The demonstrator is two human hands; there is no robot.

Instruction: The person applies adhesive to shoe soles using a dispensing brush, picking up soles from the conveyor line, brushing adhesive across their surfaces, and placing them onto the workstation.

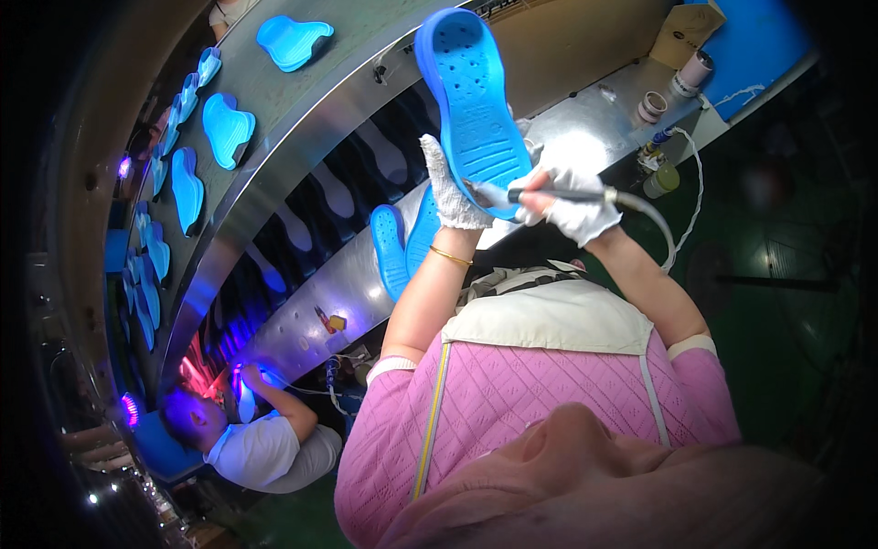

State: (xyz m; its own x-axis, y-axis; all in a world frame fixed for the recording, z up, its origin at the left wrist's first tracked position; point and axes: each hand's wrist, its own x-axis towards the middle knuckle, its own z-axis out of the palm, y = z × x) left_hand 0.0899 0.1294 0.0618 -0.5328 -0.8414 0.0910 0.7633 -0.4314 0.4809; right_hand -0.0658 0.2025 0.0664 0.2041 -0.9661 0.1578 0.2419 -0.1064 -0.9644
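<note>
A blue shoe sole with holes near its toe end is raised upright over the bench, its open inner face toward me. My left hand, in a whitish glove, is closed around the sole's lower left edge, thumb up along its side. In my gloved right hand is a dark-handled brush with a pale hose running from its back end. The brush's blurred tip meets the inside of the sole's lower end. Two more blue soles lie on the bench beside my left forearm.
Several blue soles lie on the curving conveyor belt at left. Pale sole-shaped pieces line the dark space under it. A co-worker sits lower left under purple light. Cups and a lidded jar stand right.
</note>
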